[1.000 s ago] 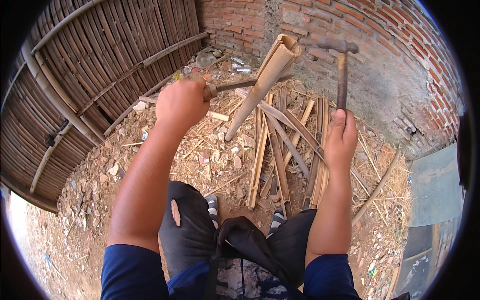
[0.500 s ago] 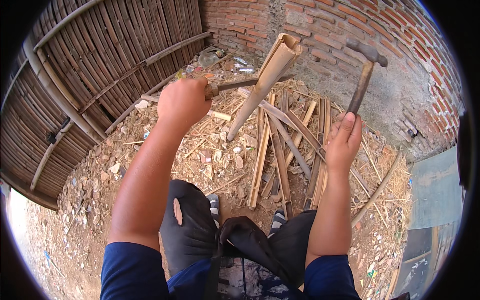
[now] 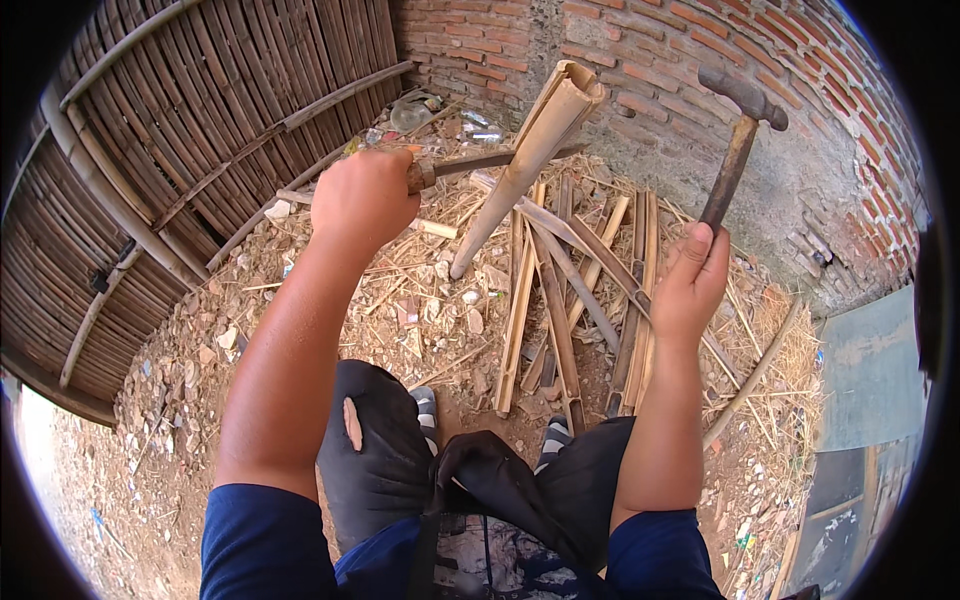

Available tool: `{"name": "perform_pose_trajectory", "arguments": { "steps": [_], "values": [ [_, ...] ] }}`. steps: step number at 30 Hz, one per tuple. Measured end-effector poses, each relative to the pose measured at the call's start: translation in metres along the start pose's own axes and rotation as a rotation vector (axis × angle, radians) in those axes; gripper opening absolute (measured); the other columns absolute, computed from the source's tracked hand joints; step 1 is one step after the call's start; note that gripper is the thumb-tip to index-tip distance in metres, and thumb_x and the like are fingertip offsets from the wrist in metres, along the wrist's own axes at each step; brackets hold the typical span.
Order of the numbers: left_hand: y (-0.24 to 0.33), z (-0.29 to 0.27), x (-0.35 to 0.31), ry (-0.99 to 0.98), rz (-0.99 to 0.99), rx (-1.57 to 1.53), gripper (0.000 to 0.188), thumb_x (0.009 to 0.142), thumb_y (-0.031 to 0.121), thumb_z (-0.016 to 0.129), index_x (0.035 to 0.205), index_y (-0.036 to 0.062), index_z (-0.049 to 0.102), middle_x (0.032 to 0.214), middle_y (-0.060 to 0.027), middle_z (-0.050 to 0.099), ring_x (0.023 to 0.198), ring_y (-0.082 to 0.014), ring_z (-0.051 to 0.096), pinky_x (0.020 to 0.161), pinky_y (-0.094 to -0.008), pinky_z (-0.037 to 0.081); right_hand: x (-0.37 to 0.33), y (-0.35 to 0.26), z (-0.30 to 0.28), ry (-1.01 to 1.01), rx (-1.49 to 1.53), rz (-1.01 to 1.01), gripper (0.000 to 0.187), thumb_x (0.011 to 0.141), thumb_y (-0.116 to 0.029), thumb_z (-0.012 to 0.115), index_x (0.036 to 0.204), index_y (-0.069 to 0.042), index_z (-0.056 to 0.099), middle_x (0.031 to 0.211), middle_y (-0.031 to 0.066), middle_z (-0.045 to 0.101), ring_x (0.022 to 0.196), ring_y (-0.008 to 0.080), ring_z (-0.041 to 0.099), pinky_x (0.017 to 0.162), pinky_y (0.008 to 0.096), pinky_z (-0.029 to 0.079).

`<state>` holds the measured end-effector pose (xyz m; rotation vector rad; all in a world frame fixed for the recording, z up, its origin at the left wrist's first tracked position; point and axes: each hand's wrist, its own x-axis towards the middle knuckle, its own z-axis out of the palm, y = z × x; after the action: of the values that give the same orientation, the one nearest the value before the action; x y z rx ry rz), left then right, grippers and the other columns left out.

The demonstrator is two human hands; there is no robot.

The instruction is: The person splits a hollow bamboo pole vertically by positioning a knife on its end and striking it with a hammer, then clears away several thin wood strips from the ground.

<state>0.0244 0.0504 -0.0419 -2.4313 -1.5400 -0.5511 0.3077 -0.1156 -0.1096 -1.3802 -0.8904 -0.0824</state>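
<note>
My left hand (image 3: 362,200) is closed round the wooden handle of a long-bladed knife (image 3: 470,163). Its dark blade runs through a split in a bamboo pole (image 3: 520,165), and the tip shows on the pole's right side. The pole leans upright, its split, hollow top nearest to me and its lower end toward the ground. On the right, my right hand (image 3: 690,285) grips the handle of a hammer (image 3: 733,165). The hammer's metal head is raised, apart from the pole and the knife.
Several split bamboo strips (image 3: 570,330) lie on the ground before my feet, among straw and stones. A slatted bamboo wall (image 3: 210,110) stands at left and a brick wall (image 3: 640,60) behind. Grey-blue sheeting (image 3: 870,380) is at right.
The hammer has shifted slightly to the right with my right hand. My left hand, the knife and the pole's top have moved very slightly up and left in view.
</note>
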Motion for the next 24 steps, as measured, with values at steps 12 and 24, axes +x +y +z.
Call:
{"name": "perform_pose_trajectory", "arguments": {
  "steps": [12,24],
  "values": [
    [0.002,-0.001,-0.001,-0.011,0.007,0.008,0.019,0.083,0.024,0.073,0.094,0.0099,0.070,0.088,-0.0127,0.072,0.088,-0.0349,0.071,0.078,-0.0485,0.057,0.001,0.006,0.010,-0.039,0.084,0.017,0.044,0.109,-0.045,0.051,0.103,-0.003,0.062,0.068,0.0003,0.050,0.060,0.0110,0.048,0.056,0.0331,0.041],
    [0.000,0.002,-0.006,-0.004,0.020,0.012,0.019,0.083,0.025,0.073,0.094,0.0106,0.070,0.087,-0.0125,0.071,0.087,-0.0343,0.071,0.077,-0.0485,0.057,0.002,0.020,0.014,-0.129,-0.124,-0.095,0.042,0.109,-0.041,0.051,0.111,-0.001,0.064,0.075,0.0086,0.060,0.060,0.0186,0.055,0.057,0.0367,0.044]
  ]
}}
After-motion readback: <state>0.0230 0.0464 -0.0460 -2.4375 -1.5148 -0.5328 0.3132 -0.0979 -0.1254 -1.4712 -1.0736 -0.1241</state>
